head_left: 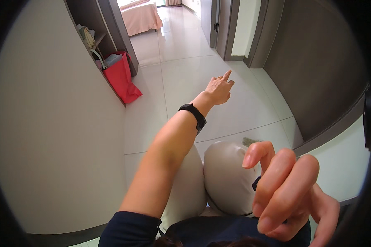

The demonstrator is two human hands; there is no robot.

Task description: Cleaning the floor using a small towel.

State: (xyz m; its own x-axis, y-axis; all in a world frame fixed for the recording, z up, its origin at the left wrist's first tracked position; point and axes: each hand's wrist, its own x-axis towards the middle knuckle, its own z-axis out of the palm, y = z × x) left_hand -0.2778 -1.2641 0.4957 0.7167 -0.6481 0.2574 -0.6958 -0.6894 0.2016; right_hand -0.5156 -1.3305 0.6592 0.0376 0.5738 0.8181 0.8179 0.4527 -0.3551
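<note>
My left hand (219, 89) reaches forward over the floor, its index finger stretched out and the other fingers partly bent, with nothing in it. A black watch (194, 115) is strapped round that wrist, and a ring shows on one finger. Large and close at the lower right, my right hand (286, 191) has its fingers curled toward the palm; the inside of the palm is hidden. A small dark piece (256, 183) shows beside its fingers, and I cannot tell whether the hand touches it. Light trousers (231, 177) cover my bent knees below, with a thin dark cord (226, 211) across them.
Pale tiles (185, 82) cover the floor. At left, a red bag (123, 80) leans by an open dark cabinet (86, 16) next to a pale wall panel (57, 123). A dark door (317, 61) stands at right. Beyond is a bed with a pink cover (141, 18).
</note>
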